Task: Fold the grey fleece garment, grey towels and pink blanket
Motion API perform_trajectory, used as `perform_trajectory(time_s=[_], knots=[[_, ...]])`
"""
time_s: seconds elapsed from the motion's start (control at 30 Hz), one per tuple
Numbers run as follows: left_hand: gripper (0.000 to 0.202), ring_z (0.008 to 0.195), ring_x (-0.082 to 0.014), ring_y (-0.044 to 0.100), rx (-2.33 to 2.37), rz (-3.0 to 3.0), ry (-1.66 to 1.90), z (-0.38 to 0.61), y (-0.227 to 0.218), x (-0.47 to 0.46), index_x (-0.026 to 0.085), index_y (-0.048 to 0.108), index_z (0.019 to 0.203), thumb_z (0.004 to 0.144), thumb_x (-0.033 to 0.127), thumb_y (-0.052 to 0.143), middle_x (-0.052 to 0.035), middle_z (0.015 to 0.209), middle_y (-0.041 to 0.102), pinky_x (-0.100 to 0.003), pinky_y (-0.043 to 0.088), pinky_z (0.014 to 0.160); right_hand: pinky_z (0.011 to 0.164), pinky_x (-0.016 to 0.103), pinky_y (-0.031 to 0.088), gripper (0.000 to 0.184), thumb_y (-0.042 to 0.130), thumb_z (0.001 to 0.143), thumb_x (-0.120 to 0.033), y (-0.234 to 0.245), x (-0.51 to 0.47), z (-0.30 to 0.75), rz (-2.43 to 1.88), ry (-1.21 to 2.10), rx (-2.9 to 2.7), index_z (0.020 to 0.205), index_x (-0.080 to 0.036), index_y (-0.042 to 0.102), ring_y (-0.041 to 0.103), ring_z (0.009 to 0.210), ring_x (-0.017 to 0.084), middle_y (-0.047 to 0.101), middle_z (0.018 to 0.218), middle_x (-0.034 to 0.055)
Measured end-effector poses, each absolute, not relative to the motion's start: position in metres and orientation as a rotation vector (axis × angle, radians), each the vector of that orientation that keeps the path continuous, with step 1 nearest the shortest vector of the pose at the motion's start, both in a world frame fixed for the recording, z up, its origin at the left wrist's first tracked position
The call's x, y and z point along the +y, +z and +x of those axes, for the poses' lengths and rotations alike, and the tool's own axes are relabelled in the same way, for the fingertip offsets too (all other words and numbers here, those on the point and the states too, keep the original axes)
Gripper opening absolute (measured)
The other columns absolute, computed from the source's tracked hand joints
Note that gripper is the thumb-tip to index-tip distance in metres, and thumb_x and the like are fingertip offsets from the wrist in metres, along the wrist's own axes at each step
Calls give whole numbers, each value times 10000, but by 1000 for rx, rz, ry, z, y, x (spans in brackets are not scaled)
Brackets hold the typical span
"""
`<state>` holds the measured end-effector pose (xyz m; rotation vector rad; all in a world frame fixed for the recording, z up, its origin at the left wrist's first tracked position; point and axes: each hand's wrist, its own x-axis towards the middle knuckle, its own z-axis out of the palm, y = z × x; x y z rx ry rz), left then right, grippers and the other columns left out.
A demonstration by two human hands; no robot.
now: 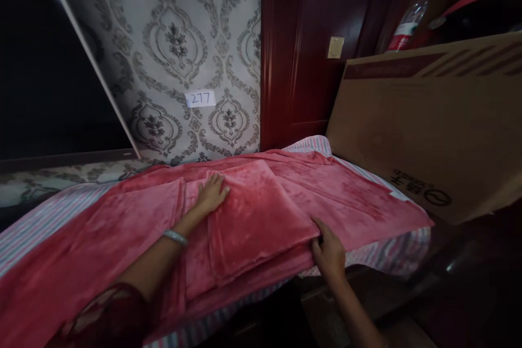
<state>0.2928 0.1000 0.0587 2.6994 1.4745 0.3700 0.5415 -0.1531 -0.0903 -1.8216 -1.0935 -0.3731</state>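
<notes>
A pink fleece blanket (354,196) lies spread over a striped sheet (36,223). On top of it sits a folded pink cloth (256,217), stacked in layers. My left hand (212,193) rests flat on the folded cloth's far left corner, fingers apart, a bracelet on the wrist. My right hand (328,253) grips the near right corner of the folded cloth, fingers curled around its edge.
A large sheet of cardboard (428,125) leans at the right, against the surface's edge. Patterned wallpaper with a label reading 277 (200,99) is behind. A dark red wooden door (314,49) stands at centre back. A plastic bottle (410,19) is at the upper right.
</notes>
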Motion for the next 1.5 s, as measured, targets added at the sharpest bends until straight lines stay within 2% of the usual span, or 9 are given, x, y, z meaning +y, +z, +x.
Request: perform_trajectory(time_s=[0.13, 0.33, 0.5, 0.63, 0.77, 0.97, 1.13, 1.3, 1.5], knots=[[684, 1535, -292, 141, 1565, 2702, 291, 301, 59, 126, 154, 268, 1560, 960, 472, 351, -160, 1646, 213, -611, 95, 1210, 898, 411, 554, 503, 443, 817, -276, -94, -153, 542, -1825, -357, -1086, 1266, -168, 643, 682, 1023, 254, 702, 1210, 111], [779, 1539, -321, 72, 1640, 2578, 61, 299, 29, 132, 181, 187, 1586, 941, 606, 290, -173, 1660, 84, -653, 154, 1173, 925, 437, 551, 514, 459, 812, -320, -92, -157, 549, -1783, -221, -1088, 1265, -164, 644, 679, 1067, 272, 696, 1226, 126], [777, 1532, -341, 116, 1587, 2617, 99, 297, 24, 137, 187, 235, 1575, 929, 613, 304, -190, 1649, 149, -677, 199, 1146, 820, 386, 590, 540, 528, 822, -416, -70, -168, 589, -1599, 187, -1193, 1303, -188, 620, 716, 958, 251, 734, 1122, 126], [753, 1530, -342, 136, 1594, 2703, 239, 297, 20, 135, 202, 260, 1569, 928, 588, 345, -167, 1653, 166, -682, 183, 1152, 880, 425, 568, 488, 486, 878, -450, -23, -141, 603, -1651, 78, -1147, 1260, -196, 654, 702, 1012, 264, 732, 1125, 138], [719, 1532, -327, 140, 1531, 2834, 377, 295, 17, 132, 203, 303, 1555, 927, 544, 392, -143, 1646, 215, -692, 140, 1163, 1075, 463, 446, 528, 429, 943, -453, 27, -62, 579, -1666, -46, -1449, 1370, -184, 585, 570, 1266, 269, 605, 1380, 136], [718, 1530, -343, 140, 1500, 2863, 400, 294, 16, 133, 194, 344, 1541, 919, 537, 445, -158, 1648, 195, -673, 145, 1175, 1199, 511, 231, 644, 419, 993, -423, 69, 66, 530, -2076, 64, -1771, 1577, -192, 279, 217, 1505, 291, 258, 1630, 117], [754, 1539, -332, 70, 1474, 2789, 320, 294, 13, 137, 207, 287, 1562, 917, 562, 446, -161, 1658, 138, -660, 118, 1184, 1186, 604, 131, 600, 310, 1023, -521, 43, 114, 524, -2214, 82, -1882, 1572, -280, 281, 117, 1526, 291, 199, 1654, 75], [840, 1535, -351, 58, 1515, 2610, 155, 294, 9, 143, 210, 284, 1563, 883, 688, 411, -201, 1652, 115, -684, 129, 1163, 1169, 570, 226, 597, 273, 1028, -524, -1, 122, 543, -2240, 157, -1869, 1557, -252, 324, 199, 1504, 300, 253, 1639, 76], [879, 1536, -348, 68, 1527, 2598, 180, 295, 4, 143, 196, 247, 1572, 870, 699, 408, -190, 1655, 125, -664, 133, 1172, 1159, 555, 260, 594, 262, 1028, -538, -14, 128, 550, -2204, 136, -1843, 1544, -258, 357, 222, 1499, 295, 285, 1628, 76]])
